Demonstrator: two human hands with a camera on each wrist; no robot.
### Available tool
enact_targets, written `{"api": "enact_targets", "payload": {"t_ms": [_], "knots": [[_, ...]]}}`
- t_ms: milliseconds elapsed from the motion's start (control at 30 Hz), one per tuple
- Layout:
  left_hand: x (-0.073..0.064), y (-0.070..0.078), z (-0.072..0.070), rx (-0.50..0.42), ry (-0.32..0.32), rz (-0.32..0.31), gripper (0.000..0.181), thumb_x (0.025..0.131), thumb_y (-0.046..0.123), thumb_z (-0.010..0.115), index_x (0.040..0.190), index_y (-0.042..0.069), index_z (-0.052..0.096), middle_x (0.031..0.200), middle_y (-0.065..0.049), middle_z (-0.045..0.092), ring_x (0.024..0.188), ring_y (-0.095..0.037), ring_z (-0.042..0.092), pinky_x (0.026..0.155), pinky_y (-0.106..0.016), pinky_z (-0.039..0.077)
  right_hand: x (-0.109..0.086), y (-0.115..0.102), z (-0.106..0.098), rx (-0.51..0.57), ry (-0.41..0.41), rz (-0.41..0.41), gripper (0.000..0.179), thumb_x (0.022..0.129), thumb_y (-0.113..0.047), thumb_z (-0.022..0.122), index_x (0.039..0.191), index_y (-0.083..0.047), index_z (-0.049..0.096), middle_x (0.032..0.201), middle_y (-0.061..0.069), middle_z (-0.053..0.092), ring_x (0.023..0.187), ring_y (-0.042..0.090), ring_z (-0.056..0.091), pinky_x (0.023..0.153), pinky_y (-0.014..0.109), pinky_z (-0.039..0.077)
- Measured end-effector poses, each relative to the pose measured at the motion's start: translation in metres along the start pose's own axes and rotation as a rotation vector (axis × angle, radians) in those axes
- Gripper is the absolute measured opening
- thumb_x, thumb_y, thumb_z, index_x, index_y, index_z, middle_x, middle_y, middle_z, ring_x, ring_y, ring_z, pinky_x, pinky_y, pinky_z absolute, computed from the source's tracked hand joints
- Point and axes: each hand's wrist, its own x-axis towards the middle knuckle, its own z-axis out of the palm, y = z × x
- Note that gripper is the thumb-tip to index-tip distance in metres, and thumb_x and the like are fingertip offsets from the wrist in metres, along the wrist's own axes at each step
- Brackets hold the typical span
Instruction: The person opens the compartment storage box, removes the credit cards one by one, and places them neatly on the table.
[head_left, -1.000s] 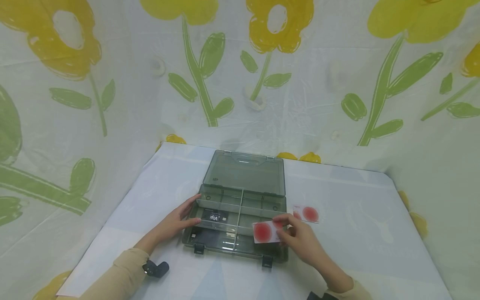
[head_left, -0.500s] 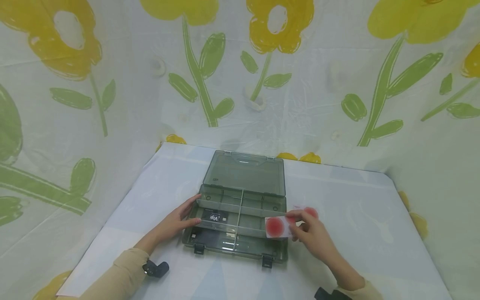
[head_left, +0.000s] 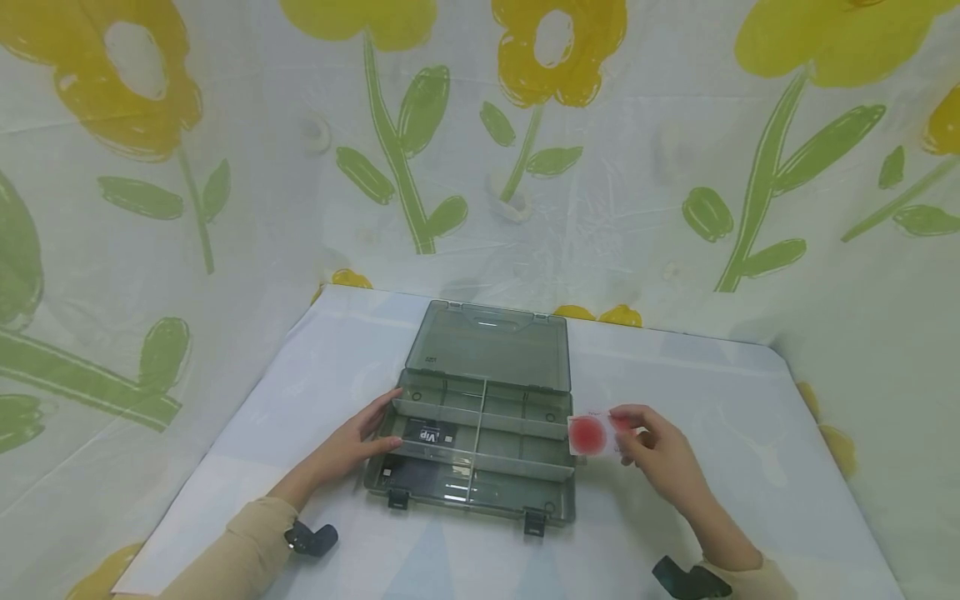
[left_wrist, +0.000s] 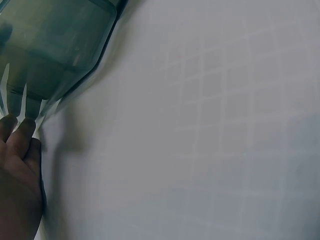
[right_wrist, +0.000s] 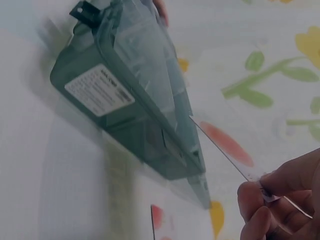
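My right hand (head_left: 663,454) pinches a white card with red circles (head_left: 587,436) between thumb and fingers, held in the air just beyond the storage box's right edge. In the right wrist view this card appears nearly edge-on. Another red-circled card (right_wrist: 158,223) lies on the table below; from the head view the held card and hand hide most of it. The clear grey-green divided storage box (head_left: 517,502) stands with its lid (head_left: 495,346) swung back. At its left wall, my left hand (head_left: 356,437) holds the rim, thumb over the edge and several fingers against the outside.
A black card marked "Vip" (head_left: 429,433) lies in the middle-left compartment, and a dark card (head_left: 412,473) in the front-left one. Two latches stick out at the box's front, such as the right latch (head_left: 535,523). A flower-printed curtain (head_left: 630,167) rises behind the table.
My right hand has carried the red-circled card rightward and slightly back, from over the front-right compartment to beyond the box's right edge. My left hand and the box have not moved.
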Motion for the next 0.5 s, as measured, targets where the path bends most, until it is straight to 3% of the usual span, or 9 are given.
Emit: {"api": "enact_targets", "payload": {"t_ms": [300,500], "knots": [[-0.001,0.000,0.001,-0.003,0.006,0.007,0.083,0.095,0.039,0.073,0.162,0.031,0.026,0.169,-0.012,0.016,0.152,-0.040,0.020,0.123,-0.054,0.021,0.007,0.021,-0.023,-0.050,0.039,0.068,0.030,0.102,-0.014,0.063,0.131,-0.008,0.061,0.115,0.016,0.064,0.073,0.019,0.066,0.067,0.028,0.060],[-0.001,0.000,0.001,-0.002,0.006,0.014,0.082,0.095,0.038,0.072,0.162,0.030,0.026,0.169,-0.013,0.015,0.152,-0.041,0.020,0.123,-0.053,0.021,0.013,0.042,-0.036,-0.022,0.038,0.144,0.035,0.104,-0.017,0.059,0.136,-0.006,0.057,0.121,0.019,0.062,0.078,0.019,0.066,0.070,0.028,0.061]]}}
